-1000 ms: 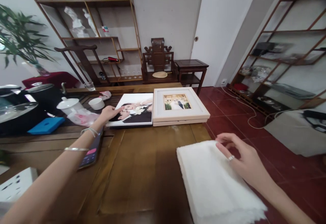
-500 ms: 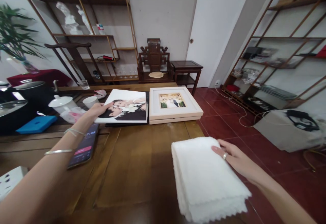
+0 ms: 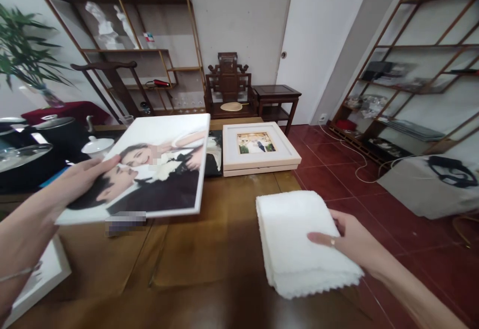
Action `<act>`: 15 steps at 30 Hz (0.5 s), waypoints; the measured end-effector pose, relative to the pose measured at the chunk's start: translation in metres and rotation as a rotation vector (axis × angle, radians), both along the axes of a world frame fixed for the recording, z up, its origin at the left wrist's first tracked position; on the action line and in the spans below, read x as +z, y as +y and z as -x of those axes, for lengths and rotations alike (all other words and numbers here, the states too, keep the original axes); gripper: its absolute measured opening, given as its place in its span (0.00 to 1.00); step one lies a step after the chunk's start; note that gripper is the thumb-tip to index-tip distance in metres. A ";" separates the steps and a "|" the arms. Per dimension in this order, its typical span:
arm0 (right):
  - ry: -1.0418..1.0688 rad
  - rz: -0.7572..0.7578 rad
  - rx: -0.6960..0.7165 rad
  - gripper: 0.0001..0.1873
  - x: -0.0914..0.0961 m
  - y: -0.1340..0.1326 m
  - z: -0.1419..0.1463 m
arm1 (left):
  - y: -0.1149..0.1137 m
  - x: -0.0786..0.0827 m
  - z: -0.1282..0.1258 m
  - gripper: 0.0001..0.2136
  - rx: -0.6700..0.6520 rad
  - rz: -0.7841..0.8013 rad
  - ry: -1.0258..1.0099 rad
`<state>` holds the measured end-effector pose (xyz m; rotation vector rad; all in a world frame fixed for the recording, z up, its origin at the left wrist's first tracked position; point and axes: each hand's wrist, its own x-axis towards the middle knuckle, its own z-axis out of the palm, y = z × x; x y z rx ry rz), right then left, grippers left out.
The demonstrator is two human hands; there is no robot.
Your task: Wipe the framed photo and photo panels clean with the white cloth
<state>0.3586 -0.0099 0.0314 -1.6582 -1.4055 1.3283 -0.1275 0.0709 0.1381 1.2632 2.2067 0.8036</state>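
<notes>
My left hand grips the left edge of a photo panel, a flat white-edged board printed with a portrait of two people. The panel is raised above the wooden table and tilted toward me. At the right, my right hand holds a folded white fluffy cloth, thumb on top and fingers beneath. Behind the panel lies a darker picture, mostly covered. Beside it sits a light wooden picture frame with a small photo in a white mount, apparently stacked on another frame.
Black pots and a white lidded cup stand at the left. A white-edged framed piece lies at the lower left. Beyond the table are a carved chair, a side table and shelving.
My left hand has lifted the photo panel off the darker picture and brought it nearer. My right hand still holds the cloth, its grip slightly shifted. The white-edged framed piece has come into view.
</notes>
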 end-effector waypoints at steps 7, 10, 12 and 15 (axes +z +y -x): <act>-0.107 -0.127 -0.090 0.22 -0.014 0.011 -0.002 | -0.048 -0.016 -0.046 0.26 -0.250 0.038 -0.363; 0.256 0.146 -0.079 0.22 -0.017 0.017 -0.001 | -0.055 -0.032 -0.056 0.24 -0.362 0.096 -0.330; 0.391 0.199 -0.119 0.20 -0.019 0.017 -0.005 | -0.055 -0.044 -0.059 0.21 -0.471 0.147 -0.359; 0.504 0.242 -0.229 0.19 -0.023 0.009 -0.019 | -0.054 -0.060 -0.063 0.18 -0.588 0.165 -0.405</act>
